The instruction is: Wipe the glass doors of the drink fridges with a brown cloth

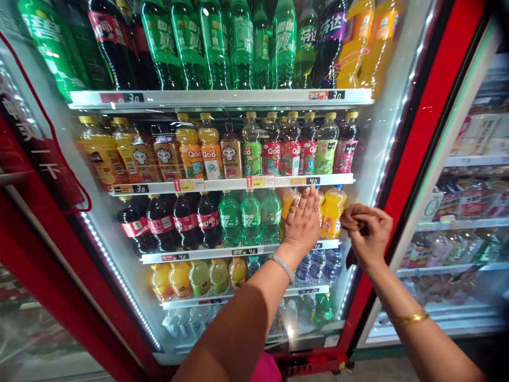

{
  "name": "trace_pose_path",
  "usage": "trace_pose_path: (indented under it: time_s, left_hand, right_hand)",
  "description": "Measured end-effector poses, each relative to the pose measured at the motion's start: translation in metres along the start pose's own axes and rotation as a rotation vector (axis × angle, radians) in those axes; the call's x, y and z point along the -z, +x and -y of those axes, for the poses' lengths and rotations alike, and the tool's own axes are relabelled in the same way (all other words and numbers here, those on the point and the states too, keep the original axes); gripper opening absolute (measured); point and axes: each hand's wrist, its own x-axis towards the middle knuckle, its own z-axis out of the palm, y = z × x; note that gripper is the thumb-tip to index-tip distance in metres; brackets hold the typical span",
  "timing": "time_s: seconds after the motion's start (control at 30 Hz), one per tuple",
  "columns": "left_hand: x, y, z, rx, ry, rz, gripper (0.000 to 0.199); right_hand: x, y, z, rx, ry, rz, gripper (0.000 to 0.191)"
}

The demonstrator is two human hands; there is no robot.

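My left hand (303, 220) is spread flat in front of the shelves, palm toward the cooler's glass door, with a pale bangle on the wrist. It holds nothing and covers part of the orange bottles (333, 211) behind it. To its right, my right hand (369, 233) is closed around a bunched brown cloth (356, 216), near the right edge of the door. Part of the cloth hangs below the fingers. A gold bracelet circles the right wrist. Price strips (238, 183) run along the shelf fronts close to my hands.
Shelves of green bottles (242, 48), cola bottles (185, 220) and yellow drinks (181, 278) fill the lit cooler. A red door frame (429, 101) slants along the right. Another stocked cooler (473, 223) stands beyond it. A red cord (51, 127) curves at the left.
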Motion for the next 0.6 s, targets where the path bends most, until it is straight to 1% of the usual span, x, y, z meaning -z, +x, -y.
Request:
trace_pose_path:
  time_s: [0.07, 0.13, 0.17, 0.2, 0.27, 0.33, 0.4, 0.43, 0.47, 0.5, 0.53, 0.6]
  left_hand:
    - [-0.006, -0.004, 0.0, -0.031, 0.019, -0.01, 0.062]
    - [-0.008, -0.006, -0.001, -0.035, 0.009, -0.002, 0.063]
    - [-0.008, -0.007, -0.001, -0.031, -0.003, 0.006, 0.063]
    - [-0.007, -0.007, -0.001, -0.029, -0.016, 0.018, 0.063]
    - [-0.006, -0.006, -0.001, -0.019, -0.031, 0.038, 0.063]
    - [-0.005, -0.007, -0.001, -0.012, -0.027, 0.042, 0.063]
    - [-0.005, -0.007, -0.001, -0.023, -0.016, 0.032, 0.063]
    - [-0.004, -0.008, 0.0, -0.032, -0.013, 0.027, 0.063]
    - [-0.004, -0.008, 0.0, -0.039, -0.01, 0.025, 0.063]
    - [-0.004, -0.008, 0.0, -0.044, -0.008, 0.025, 0.063]
    - [-0.003, -0.008, 0.0, -0.044, -0.006, 0.025, 0.063]
    - [-0.003, -0.007, 0.0, -0.038, 0.0, 0.025, 0.062]
  right_hand:
    - [-0.006, 0.027, -0.005, -0.033, -0.105, -0.146, 0.017]
    - [-0.022, 0.047, 0.002, -0.081, -0.156, -0.239, 0.021]
    - [-0.03, 0.051, 0.01, -0.08, -0.155, -0.254, 0.022]
    - [-0.038, 0.05, 0.018, -0.057, -0.153, -0.241, 0.022]
    - [-0.048, 0.03, 0.031, 0.04, -0.144, -0.133, 0.019]
    - [-0.046, -0.002, 0.033, 0.157, -0.139, 0.0, 0.018]
    - [-0.035, -0.031, 0.022, 0.239, -0.105, 0.071, 0.022]
    - [-0.028, -0.039, 0.014, 0.265, -0.083, 0.102, 0.022]
    - [-0.022, -0.041, 0.006, 0.26, -0.075, 0.098, 0.021]
    - [-0.018, -0.036, -0.001, 0.229, -0.08, 0.065, 0.019]
    - [-0.015, -0.026, -0.006, 0.18, -0.099, 0.008, 0.018]
    - [-0.019, 0.007, -0.006, 0.052, -0.151, -0.163, 0.018]
